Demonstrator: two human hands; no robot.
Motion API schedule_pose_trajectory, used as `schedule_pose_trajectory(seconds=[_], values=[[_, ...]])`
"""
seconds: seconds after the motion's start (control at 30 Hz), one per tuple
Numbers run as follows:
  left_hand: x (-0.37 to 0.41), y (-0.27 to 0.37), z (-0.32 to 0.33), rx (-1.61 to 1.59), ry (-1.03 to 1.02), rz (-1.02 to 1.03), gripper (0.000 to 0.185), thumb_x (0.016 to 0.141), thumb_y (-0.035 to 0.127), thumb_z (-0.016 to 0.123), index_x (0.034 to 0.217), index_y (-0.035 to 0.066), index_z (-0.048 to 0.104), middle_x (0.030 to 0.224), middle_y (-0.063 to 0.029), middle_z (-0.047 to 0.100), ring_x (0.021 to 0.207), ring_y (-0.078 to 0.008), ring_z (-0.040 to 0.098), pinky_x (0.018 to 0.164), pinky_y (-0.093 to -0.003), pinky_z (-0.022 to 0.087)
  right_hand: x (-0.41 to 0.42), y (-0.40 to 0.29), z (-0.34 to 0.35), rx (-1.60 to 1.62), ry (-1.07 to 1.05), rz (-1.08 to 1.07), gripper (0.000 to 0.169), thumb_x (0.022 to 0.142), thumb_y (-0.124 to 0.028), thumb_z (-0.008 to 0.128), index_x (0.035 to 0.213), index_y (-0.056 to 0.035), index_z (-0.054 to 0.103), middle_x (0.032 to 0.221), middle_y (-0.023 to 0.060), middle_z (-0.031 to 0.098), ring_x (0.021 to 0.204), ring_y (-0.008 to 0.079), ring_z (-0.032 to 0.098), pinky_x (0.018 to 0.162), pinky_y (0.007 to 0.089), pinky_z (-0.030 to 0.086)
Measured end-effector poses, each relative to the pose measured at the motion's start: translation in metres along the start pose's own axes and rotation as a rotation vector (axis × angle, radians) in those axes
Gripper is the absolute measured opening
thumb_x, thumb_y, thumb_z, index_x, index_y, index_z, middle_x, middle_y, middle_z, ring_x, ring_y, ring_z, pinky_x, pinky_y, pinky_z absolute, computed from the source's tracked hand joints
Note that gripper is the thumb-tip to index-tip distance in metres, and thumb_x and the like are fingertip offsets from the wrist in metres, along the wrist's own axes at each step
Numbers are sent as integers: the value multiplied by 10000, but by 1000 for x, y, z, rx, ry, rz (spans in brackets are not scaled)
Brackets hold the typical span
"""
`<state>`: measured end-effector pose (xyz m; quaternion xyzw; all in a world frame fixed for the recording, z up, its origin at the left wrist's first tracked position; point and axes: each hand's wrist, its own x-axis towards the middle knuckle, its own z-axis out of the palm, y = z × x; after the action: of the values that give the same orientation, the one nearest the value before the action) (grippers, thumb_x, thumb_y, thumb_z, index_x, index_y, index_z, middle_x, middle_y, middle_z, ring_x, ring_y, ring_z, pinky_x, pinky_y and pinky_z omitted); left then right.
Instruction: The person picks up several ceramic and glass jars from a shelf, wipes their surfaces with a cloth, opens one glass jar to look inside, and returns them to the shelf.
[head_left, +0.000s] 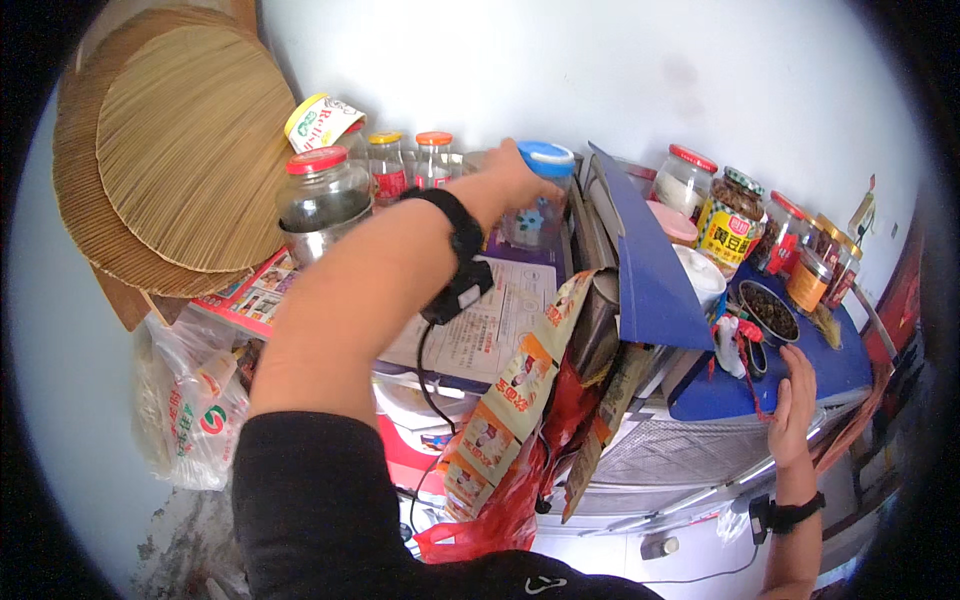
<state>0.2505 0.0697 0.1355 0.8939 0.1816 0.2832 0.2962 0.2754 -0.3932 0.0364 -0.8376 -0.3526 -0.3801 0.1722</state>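
My left hand (517, 180) reaches across to a clear jar with a blue lid (547, 159); the fingers are around its upper left side, and the jar stands upright by the wall. My right hand (795, 405) rests with fingers extended at the front edge of the blue board (817, 379), holding nothing. Just left of it are a small bundle of white plastic and red string (735, 349) and an oval tin of dark granules (769, 310).
Glass jars with red lids (319, 202), yellow-lidded and orange-lidded bottles (433, 161), a soybean paste jar (729, 225) and woven round mats (195, 150) surround the hands. A blue panel (660, 270) stands between them. Orange packaging (510, 397) and a red bag (487, 532) hang in front.
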Motion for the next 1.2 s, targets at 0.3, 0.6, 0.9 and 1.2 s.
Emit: schedule_pose_trajectory(seconds=[0.3,0.6,0.9,1.2], values=[[-44,-60,-69,72,29,39,801,594,292,823,1145,-97,392,981,-196,611,783,-242,648,666,-324,527,-4,-1,-5,-13,-29,54,380,949,-226,312,1209,-12,488,1261,175,464,1205,312,411,1031,352,270],[-43,-89,-59,75,245,79,864,645,217,799,1291,-33,283,1160,-210,521,999,-278,563,819,-340,482,-3,6,-2,-14,34,-10,343,876,-167,434,1172,-19,521,1209,176,515,1143,332,460,989,391,322],[-107,-64,-72,-28,410,315,717,807,175,667,1361,-24,258,1317,-213,398,1147,-258,465,882,-339,440,-9,1,-16,207,102,26,333,881,-159,483,1183,-23,503,1227,181,496,1160,334,454,1001,386,314],[-293,-36,-23,-173,248,415,640,809,150,654,1341,10,328,1353,-153,392,1258,-260,375,1023,-386,303,-77,-47,-31,298,-8,-64,322,795,-39,566,1116,-25,544,1238,171,493,1166,339,460,977,405,351]])
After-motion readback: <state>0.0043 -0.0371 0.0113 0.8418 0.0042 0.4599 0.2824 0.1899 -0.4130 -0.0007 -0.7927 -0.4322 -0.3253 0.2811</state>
